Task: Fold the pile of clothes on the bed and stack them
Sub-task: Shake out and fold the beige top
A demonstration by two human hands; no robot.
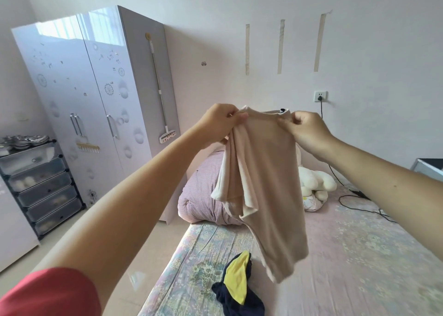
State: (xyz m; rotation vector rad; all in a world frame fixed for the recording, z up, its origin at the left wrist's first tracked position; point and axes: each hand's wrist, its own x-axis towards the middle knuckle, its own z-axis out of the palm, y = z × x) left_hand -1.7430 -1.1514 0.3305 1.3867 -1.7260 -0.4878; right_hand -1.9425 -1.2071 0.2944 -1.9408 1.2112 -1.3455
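1. Beige top (271, 172) hangs in the air over the bed (347, 255), held up by its neckline and shoulders; its lower hem dangles just above the mattress, and one sleeve is bunched on the left side.
2. Left hand (219, 124) has its grip clamped on the left shoulder of the top, fingers and thumb pinching the cloth. Right hand (306, 131) pinches the right shoulder the same way.
3. A navy and yellow garment (237, 289) lies crumpled on the bed near the front edge, still unfolded.
4. Risk: the bunched sleeve may fold inside the body when the top is laid down, giving a lumpy fold.
5. Risk: the hem could land on the navy and yellow garment, since the two are close, and drag it askew.
6. Risk: a pinch on thin cloth may slip, dropping one shoulder.
7. The bed has a floral sheet, with a rolled striped quilt (203, 196) and a white plush toy (314, 181) at the far end and a black cable (359, 203) trailing across it.
8. A white wardrobe (96, 100) stands to the left with a mop (160, 88) hung on its side, beside a drawer unit (40, 186).
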